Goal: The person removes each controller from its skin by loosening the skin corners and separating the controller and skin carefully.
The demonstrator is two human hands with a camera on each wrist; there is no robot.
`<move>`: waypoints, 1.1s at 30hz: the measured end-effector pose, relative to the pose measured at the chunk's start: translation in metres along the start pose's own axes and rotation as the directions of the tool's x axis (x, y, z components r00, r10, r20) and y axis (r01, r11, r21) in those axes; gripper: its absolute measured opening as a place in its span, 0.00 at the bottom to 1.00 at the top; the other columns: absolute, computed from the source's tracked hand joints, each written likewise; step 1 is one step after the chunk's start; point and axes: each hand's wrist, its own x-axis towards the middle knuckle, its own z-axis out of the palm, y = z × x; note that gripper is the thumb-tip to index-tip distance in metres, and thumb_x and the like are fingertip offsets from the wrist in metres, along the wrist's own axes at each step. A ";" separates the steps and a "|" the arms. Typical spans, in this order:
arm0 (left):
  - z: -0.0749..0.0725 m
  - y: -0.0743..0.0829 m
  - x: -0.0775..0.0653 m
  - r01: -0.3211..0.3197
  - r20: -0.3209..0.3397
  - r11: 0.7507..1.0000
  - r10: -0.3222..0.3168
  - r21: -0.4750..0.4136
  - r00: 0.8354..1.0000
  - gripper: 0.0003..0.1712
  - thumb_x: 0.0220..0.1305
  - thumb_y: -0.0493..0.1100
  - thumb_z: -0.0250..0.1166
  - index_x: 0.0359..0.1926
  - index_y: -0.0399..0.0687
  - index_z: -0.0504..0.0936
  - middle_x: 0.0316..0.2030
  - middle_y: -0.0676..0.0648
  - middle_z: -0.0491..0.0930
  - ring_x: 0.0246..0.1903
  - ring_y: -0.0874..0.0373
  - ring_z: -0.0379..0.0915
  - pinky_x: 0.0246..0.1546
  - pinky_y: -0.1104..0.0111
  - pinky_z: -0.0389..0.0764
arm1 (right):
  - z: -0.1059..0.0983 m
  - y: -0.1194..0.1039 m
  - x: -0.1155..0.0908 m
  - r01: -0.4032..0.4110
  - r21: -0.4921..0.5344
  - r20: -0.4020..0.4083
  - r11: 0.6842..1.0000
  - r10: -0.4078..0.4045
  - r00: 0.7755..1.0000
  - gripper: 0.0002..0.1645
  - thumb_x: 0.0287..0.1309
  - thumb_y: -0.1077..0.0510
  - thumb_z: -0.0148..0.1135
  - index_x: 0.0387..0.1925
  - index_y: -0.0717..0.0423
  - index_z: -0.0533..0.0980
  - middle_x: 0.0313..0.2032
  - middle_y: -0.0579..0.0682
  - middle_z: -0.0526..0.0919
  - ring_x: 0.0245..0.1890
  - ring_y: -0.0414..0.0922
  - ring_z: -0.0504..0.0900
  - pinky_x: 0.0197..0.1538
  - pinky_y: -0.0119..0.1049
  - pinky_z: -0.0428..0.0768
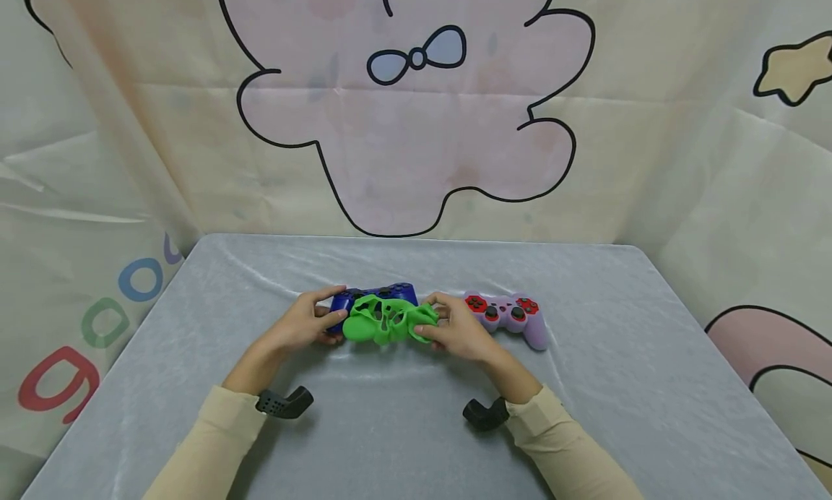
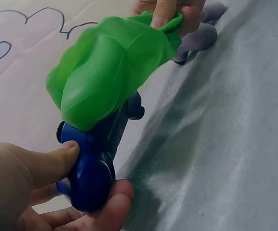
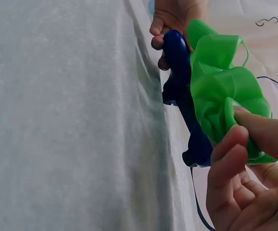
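My left hand (image 1: 305, 319) grips one handle of a dark blue game controller (image 2: 91, 178), thumb on top and fingers beneath. A bright green, soft silicone controller cover (image 1: 383, 321) with cut-out holes lies across the front of the blue controller and hides part of it. At the cover's right end, my right hand (image 1: 458, 328) pinches its bunched edge between thumb and fingers. The right wrist view shows the cover (image 3: 225, 86) folded and wrinkled close against the blue controller (image 3: 177, 57).
A light purple controller (image 1: 536, 330) with red button areas sits on the table just right of my right hand. Grey velvety cloth (image 1: 390, 428) covers the table. Behind it hangs a printed curtain (image 1: 416, 139). Each wrist wears a black camera mount (image 1: 286, 403).
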 end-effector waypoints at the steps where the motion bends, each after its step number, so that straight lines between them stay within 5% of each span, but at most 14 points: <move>1: -0.001 0.000 0.000 0.002 0.001 1.000 -0.002 -0.004 1.000 0.36 0.75 0.35 0.57 0.78 0.37 0.54 0.45 0.28 0.83 0.27 0.60 0.82 0.31 0.66 0.86 | -0.001 0.000 0.000 0.009 0.004 0.004 1.000 -0.009 1.000 0.18 0.61 0.66 0.67 0.51 0.66 0.73 0.31 0.54 0.83 0.19 0.41 0.77 0.25 0.30 0.77; 14: -0.004 -0.002 -0.001 -0.028 0.008 0.997 0.027 0.065 1.000 0.37 0.72 0.35 0.61 0.77 0.39 0.57 0.48 0.27 0.83 0.30 0.58 0.83 0.31 0.66 0.85 | -0.007 -0.007 -0.003 0.079 0.132 0.067 0.988 -0.088 0.994 0.16 0.63 0.68 0.64 0.50 0.65 0.72 0.31 0.46 0.81 0.21 0.39 0.78 0.26 0.33 0.78; 25: -0.011 -0.003 -0.003 -0.071 0.063 0.981 0.061 0.180 0.996 0.38 0.70 0.34 0.63 0.76 0.43 0.59 0.51 0.28 0.82 0.28 0.57 0.76 0.28 0.66 0.79 | -0.011 -0.020 -0.009 0.099 0.180 0.109 0.979 -0.120 0.987 0.19 0.63 0.67 0.66 0.54 0.65 0.72 0.37 0.50 0.84 0.26 0.41 0.79 0.29 0.31 0.79; 33: -0.013 0.001 -0.009 -0.175 0.061 0.892 0.165 0.417 0.984 0.32 0.70 0.36 0.63 0.72 0.40 0.65 0.55 0.30 0.80 0.55 0.40 0.79 0.56 0.49 0.78 | -0.014 -0.025 -0.012 0.133 0.230 0.120 0.964 -0.164 0.979 0.17 0.64 0.66 0.65 0.52 0.64 0.72 0.39 0.49 0.80 0.26 0.39 0.77 0.29 0.30 0.78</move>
